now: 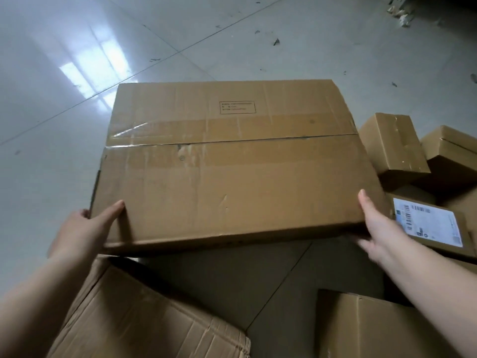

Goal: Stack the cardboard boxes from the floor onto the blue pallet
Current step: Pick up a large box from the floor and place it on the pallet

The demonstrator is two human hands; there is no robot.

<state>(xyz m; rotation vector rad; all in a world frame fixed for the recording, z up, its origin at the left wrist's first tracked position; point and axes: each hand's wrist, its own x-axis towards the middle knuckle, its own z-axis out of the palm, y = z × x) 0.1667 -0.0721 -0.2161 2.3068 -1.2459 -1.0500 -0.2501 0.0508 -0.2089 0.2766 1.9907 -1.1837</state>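
Note:
A large flat cardboard box (232, 161), taped along its middle seam, is lifted off the floor in the centre of the head view. My left hand (87, 228) grips its near left corner, thumb on top and fingers hidden underneath. At the near right corner my right hand (379, 228) holds it the same way, thumb on the top face. The blue pallet is not in view.
A box with a white shipping label (433, 223) lies at the right, with two smaller boxes (392, 143) behind it. Near my feet are a crumpled box (144, 319) on the left and another box (387, 329) on the right. Glossy grey tiled floor (64, 99) stretches to the left and beyond.

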